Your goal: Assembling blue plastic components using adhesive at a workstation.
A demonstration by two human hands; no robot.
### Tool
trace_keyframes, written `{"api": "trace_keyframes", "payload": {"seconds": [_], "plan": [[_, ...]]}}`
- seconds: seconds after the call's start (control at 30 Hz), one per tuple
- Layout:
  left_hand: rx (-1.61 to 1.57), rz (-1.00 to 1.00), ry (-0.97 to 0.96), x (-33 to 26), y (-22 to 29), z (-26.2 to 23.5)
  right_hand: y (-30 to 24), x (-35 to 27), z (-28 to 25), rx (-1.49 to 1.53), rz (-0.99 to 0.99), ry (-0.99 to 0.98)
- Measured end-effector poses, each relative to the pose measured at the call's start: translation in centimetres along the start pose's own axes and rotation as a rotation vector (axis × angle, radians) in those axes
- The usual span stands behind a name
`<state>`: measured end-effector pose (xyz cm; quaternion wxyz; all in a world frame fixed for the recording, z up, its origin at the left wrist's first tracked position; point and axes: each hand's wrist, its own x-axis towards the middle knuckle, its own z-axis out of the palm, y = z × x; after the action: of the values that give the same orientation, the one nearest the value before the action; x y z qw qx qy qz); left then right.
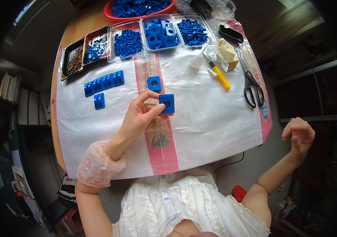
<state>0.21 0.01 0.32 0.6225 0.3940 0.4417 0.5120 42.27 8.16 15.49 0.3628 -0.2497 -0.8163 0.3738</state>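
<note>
The work looks to be at an early stage: the left hand (138, 114) pinches a square blue plate (169, 99) between thumb and fingers, its round hole facing up, above the striped middle of the covered bench (215, 134). A second holed plate (153, 83) lies just beyond it, apart from the rest. To the left, a close row of blue arched pieces (104, 83) stands on the cover with a separate blue piece (99, 101) just nearer the person; I judge these to be set out and already dealt with (whether they are finished, I cannot tell). Much seems left, since the tray of square plates (161, 33), the two lots of small blue parts (127, 42) and the red basin (109, 14) are all well stocked. The right hand (299, 136) is raised beyond the bench's right edge, its grip loosely bent and apart, with nothing seen in it; the yellow-handled tool (221, 78) and scissors (251, 85) lie untouched.
</note>
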Motion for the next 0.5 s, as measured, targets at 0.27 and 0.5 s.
{"api": "trace_keyframes", "payload": {"seconds": [0.27,0.5], "plan": [[0.043,-0.019,0.034,-0.5,0.8,1.2,23.9,-22.3,-18.9,0.585,0.249,1.400],[-0.023,-0.039,0.012,0.1,0.4,0.6,39.1,-45.9,-2.8,0.769,1.498,1.870]]}}
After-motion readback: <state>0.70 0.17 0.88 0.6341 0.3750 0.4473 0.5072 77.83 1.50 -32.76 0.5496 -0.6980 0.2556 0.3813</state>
